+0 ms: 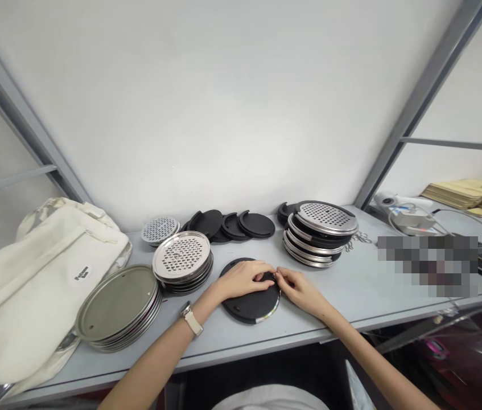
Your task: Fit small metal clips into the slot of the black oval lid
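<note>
A black round disc [247,306] lies on the grey table, with a thin multicoloured strip along its lower right rim. Across the top of the disc rests my left hand [247,279], fingers bent and closed against it near its right edge. My right hand [298,290] is at that same edge, thumb and forefinger pinched together. Whatever small thing is between those fingertips is too small to make out. To the left stands a stack of round metal grater plates [183,256]; a taller stack of silver grater plates and black holders [320,233] is at the right.
Several black round holders [258,225] lie along the wall. A small perforated plate stack [159,229], olive round plates [116,304] and a white canvas bag [48,273] are at left. Small metal hooks [358,240], cables and yellowish flat stacks [458,195] are at right. The table's front edge [275,340] is near me.
</note>
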`<state>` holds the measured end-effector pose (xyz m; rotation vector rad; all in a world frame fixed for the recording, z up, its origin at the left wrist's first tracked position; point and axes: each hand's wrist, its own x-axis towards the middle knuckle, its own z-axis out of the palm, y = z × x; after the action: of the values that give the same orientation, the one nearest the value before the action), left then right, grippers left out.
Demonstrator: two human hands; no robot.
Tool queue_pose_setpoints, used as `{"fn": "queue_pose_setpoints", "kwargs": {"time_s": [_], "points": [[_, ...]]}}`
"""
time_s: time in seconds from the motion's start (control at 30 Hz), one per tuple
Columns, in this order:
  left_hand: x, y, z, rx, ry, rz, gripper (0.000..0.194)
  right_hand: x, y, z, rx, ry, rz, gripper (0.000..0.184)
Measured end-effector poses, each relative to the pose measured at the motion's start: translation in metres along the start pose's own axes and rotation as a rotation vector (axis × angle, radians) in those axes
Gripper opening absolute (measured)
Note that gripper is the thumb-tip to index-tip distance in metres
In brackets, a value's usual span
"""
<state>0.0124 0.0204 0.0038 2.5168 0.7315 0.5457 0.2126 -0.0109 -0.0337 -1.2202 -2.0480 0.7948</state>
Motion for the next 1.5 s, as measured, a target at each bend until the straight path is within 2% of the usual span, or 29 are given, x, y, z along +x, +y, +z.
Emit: {"fn": "queue_pose_setpoints", "kwargs": {"time_s": [0.23, 0.37, 0.53, 0.67, 0.83, 1.2, 1.33, 1.5], "points": [[0.0, 0.0, 0.0, 0.007, 0.01, 0.01, 0.016, 0.0, 0.002, -0.001, 0.003, 0.004, 0.009, 0.031], [0.0, -0.001, -0.002, 0.007, 0.062, 0.017, 0.023, 0.002, 0.003, -0.002, 0.033, 0.077, 0.035, 0.033], [0.0, 0.0, 0.0, 0.02, 0.056, -0.032, 0.015, 0.002, 0.005, -0.002, 0.058, 0.081, 0.024, 0.033], [0.001, 0.001, 0.003, 0.074, 0.151, -0.051, 0.01, 0.002, 0.007, 0.0, 0.057, 0.081, 0.006, 0.033], [0.001, 0.003, 0.007, 0.24, 0.257, -0.139, 0.021, 0.003, 0.007, 0.001, 0.041, 0.089, -0.014, 0.034], [-0.001, 0.006, 0.009, 0.331, 0.245, -0.208, 0.018, 0.003, 0.003, 0.001, 0.009, 0.09, -0.004, 0.034], [-0.002, 0.008, 0.006, 0.343, 0.181, -0.155, 0.011, 0.002, 0.002, 0.001, -0.008, 0.1, -0.009, 0.034], [-0.002, 0.016, 0.006, 0.265, 0.107, -0.077, 0.011, 0.001, 0.0, 0.002, -0.027, 0.098, -0.011, 0.033]]}}
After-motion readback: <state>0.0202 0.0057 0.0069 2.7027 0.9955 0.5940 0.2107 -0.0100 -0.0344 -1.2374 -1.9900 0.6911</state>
